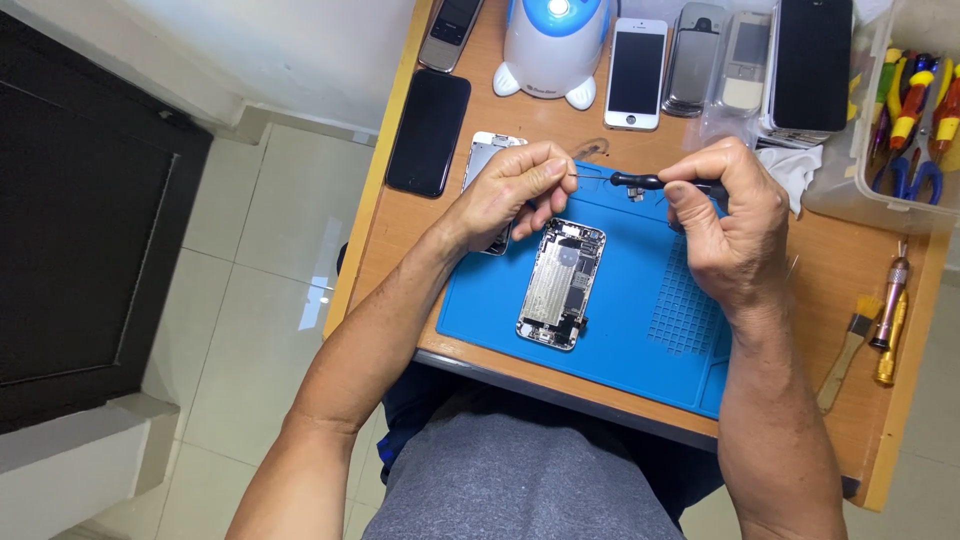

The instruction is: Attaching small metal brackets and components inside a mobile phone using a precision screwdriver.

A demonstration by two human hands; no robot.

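Right hand [735, 230] closed gripping screwdriver [640, 181]; left hand [515, 190] pinches its tip above opened phone [561, 284] on blue mat [650, 330]. Clear bin [880, 195], bench's far right corner, holds tools [915, 110].

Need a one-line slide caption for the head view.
Left hand pinches the tip of a small screwdriver held by the right hand above an opened phone.

Phone repair bench: blue work mat [640, 330], opened phone [561, 284], spare handsets [696, 58], tool bin [905, 110].
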